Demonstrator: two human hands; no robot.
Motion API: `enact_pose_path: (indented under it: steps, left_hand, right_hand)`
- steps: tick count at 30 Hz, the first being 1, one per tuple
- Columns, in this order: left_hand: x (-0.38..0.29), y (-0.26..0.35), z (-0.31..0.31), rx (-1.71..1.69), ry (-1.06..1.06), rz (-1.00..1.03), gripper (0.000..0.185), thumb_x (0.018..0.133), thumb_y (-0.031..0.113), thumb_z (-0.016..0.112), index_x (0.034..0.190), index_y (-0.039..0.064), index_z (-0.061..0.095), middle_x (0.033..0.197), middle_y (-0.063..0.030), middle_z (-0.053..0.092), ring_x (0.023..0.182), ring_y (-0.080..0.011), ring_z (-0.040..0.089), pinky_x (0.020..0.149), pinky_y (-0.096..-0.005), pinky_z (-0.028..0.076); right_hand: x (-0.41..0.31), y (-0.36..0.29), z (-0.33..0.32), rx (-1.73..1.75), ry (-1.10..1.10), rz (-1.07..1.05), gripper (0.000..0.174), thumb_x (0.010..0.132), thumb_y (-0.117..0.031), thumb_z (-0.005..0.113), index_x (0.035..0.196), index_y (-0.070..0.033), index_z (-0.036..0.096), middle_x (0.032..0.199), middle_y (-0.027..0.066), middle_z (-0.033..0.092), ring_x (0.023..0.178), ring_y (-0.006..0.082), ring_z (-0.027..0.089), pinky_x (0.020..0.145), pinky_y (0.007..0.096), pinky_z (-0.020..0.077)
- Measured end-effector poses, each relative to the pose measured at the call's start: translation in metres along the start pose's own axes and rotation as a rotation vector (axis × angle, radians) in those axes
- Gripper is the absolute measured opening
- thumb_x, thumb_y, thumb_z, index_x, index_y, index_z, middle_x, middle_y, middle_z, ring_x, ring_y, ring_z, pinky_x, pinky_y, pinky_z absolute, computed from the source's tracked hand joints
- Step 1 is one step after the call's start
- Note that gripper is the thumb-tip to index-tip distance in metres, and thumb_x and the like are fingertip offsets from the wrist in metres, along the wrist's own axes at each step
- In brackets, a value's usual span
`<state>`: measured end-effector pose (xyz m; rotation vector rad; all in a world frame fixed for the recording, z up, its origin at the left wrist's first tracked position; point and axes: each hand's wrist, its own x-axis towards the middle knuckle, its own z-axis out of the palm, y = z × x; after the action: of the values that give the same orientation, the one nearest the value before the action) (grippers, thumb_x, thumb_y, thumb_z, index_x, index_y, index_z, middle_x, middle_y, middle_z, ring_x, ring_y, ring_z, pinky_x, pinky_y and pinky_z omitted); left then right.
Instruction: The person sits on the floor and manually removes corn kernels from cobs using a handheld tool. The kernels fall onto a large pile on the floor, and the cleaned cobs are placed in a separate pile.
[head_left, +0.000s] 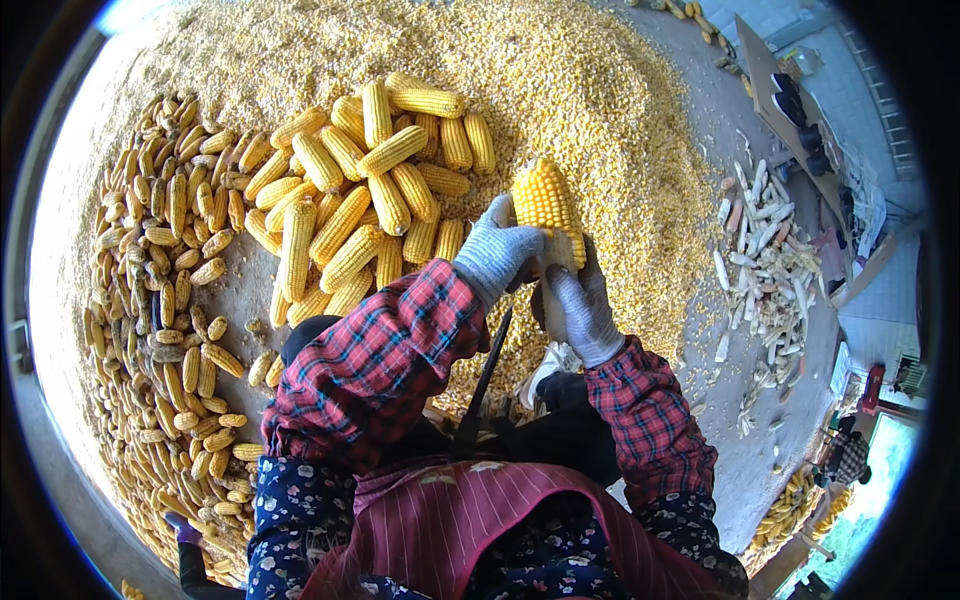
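Observation:
Both my hands wear pale knitted gloves. An ear of corn (546, 193) is raised between them over the loose kernels. Its far end carries full rows of yellow kernels, while the part nearer me is stripped to the pale cob. My left hand (495, 244) grips it from the left, with the thumb against its side. My right hand (589, 304) is closed around the lower, bare part; some of its fingers are hidden behind the cob. A dark narrow bar (491, 367) rises at a slant between my legs, just below the hands.
Husked ears (375, 180) are heaped ahead on the left. More ears (172, 300) spread along the left. Loose kernels (622, 112) blanket the floor ahead. Bare cobs (772, 255) are piled right, near a leaning board (787, 105). Another person (847, 457) is far right; a dark-clad limb (191, 559) shows lower left.

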<state>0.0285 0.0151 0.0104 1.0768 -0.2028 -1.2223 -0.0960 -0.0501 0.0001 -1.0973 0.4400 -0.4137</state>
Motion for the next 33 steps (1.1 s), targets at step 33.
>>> enact_pose_path:
  steps: [33]
  left_hand:
    - [-0.003,0.008,-0.004,-0.186,-0.096,-0.041,0.042,0.076,0.019,0.054,0.115,0.007,0.045,0.07,-0.0022,0.053,0.038,-0.0099,0.042,0.032,-0.0218,0.031]
  right_hand:
    - [-0.001,-0.001,0.001,-0.497,0.044,-0.118,0.055,0.085,-0.013,0.051,0.127,0.002,0.019,0.11,0.0141,0.045,0.098,0.0194,0.049,0.083,0.0293,0.0426]
